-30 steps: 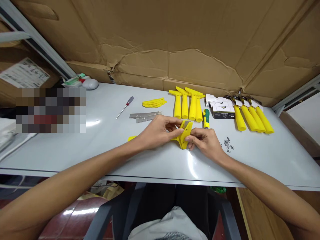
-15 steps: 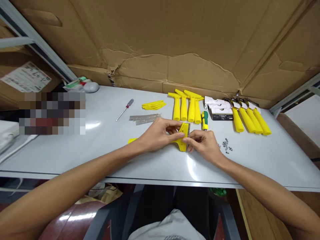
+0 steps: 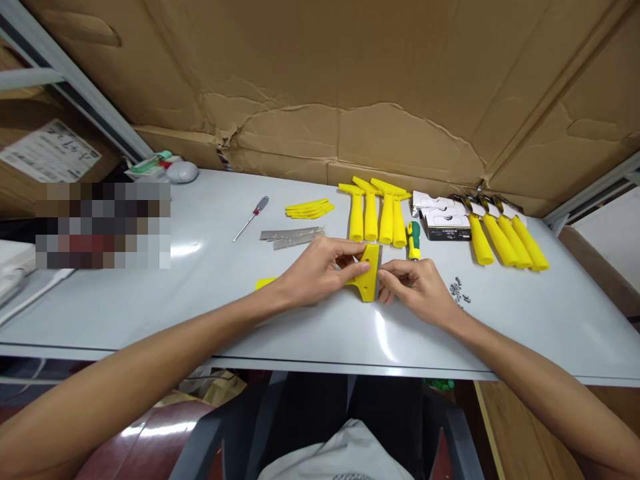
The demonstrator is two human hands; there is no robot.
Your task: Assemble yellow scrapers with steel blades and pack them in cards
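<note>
My left hand [image 3: 320, 272] is closed around a yellow scraper [image 3: 369, 285], thumb on top of its wide head, handle lying back to the left under the palm. A grey metal blade [image 3: 379, 263] sits along the head's right edge. My right hand [image 3: 421, 288] pinches at that blade's outer edge with thumb and fingers; the fingertips underneath are hidden. Beyond my hands lie several loose blades [image 3: 293, 236] and thin yellow strips [image 3: 309, 209]. A green and yellow screwdriver [image 3: 413, 240] rests just behind my right hand.
Yellow scraper handles [image 3: 370, 217] stand in a row at the back, near small boxes [image 3: 445, 223]. Scrapers with dark heads [image 3: 515, 245] lie right, small screws [image 3: 456, 291] nearer. A slim screwdriver [image 3: 251, 217] and a grey mouse [image 3: 182, 172] are left. Cardboard [image 3: 320, 80] walls the back.
My right hand has shifted slightly right along the blade's edge, uncovering more of the blade. The scraper head lies flatter in my left hand, which keeps its hold.
</note>
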